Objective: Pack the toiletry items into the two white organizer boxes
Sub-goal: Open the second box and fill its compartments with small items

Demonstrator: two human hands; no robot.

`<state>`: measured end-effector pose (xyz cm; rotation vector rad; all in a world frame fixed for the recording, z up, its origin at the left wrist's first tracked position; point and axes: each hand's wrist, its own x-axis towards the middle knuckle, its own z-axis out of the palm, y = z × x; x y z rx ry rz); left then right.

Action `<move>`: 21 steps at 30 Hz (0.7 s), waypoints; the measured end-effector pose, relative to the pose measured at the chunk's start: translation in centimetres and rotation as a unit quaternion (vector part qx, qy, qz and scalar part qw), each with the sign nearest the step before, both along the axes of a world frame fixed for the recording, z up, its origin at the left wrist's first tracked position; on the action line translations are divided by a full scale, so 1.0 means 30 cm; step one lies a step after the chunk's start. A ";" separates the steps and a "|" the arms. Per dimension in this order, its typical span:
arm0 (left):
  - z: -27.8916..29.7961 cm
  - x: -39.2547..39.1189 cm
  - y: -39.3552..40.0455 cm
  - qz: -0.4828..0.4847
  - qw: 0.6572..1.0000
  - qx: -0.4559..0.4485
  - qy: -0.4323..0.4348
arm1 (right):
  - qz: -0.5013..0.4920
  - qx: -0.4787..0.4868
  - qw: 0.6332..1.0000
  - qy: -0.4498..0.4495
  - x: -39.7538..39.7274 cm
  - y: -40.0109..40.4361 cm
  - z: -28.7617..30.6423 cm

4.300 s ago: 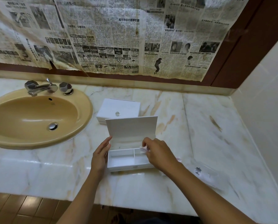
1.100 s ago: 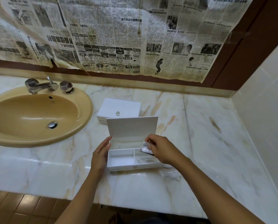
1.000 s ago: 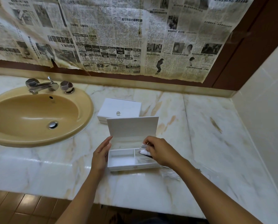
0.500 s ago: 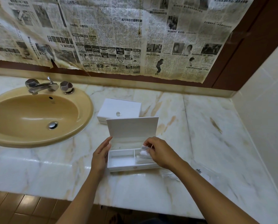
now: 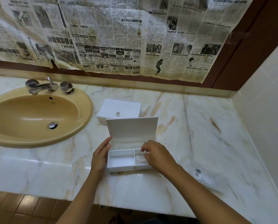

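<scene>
- While my left hand (image 5: 101,156) lies flat w/ straight fingers against the left wall of the open organizer box (image 5: 120,160), lid standing upright behind it.
- Right hand (image 5: 157,155) hovers over the box's right compartment, fingers loosely curled downward; can't tell if they pinch anything.
- White toiletry bits (image 5: 139,159) sit in that right compartment, blurry, prob cotton swabs but can't say for sure. Left compartment shows only its white floor.
- Second organizer box (image 5: 119,109) sits closed just behind the open one, small clear knob on its lid.
- Clear plastic wrapper (image 5: 202,177) lies on the marble counter (image 5: 207,143) to the right of my right arm.
- Tan sink (image 5: 36,115) w/ chrome tap (image 5: 41,86) off to the left; newspaper (image 5: 118,34) covers the wall behind.
</scene>
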<state>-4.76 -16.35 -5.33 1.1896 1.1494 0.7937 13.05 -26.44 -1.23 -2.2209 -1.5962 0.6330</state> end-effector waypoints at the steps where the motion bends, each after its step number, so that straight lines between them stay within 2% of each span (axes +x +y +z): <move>1: 0.000 -0.001 0.001 0.000 1.000 0.001 0.003 | 0.006 -0.001 1.000 0.001 -0.003 -0.002 0.000; 5: -0.002 -0.002 0.003 0.000 1.000 0.009 0.016 | 0.050 -0.085 0.995 0.031 -0.011 -0.016 -0.014; 8: 0.000 -0.002 0.002 -0.002 1.000 0.013 0.023 | 0.052 -0.073 0.995 0.046 -0.001 -0.021 -0.004; 15: 0.005 -0.004 -0.004 -0.002 1.000 0.012 0.024 | -0.049 0.024 0.998 0.041 0.083 -0.014 0.052; 18: 0.007 -0.004 -0.007 -0.003 0.999 0.014 0.031 | -0.096 0.002 0.995 0.010 0.141 -0.017 0.038; 21: 0.008 -0.003 -0.007 -0.003 0.999 0.013 0.033 | -0.102 -0.064 0.993 -0.016 0.184 -0.035 0.005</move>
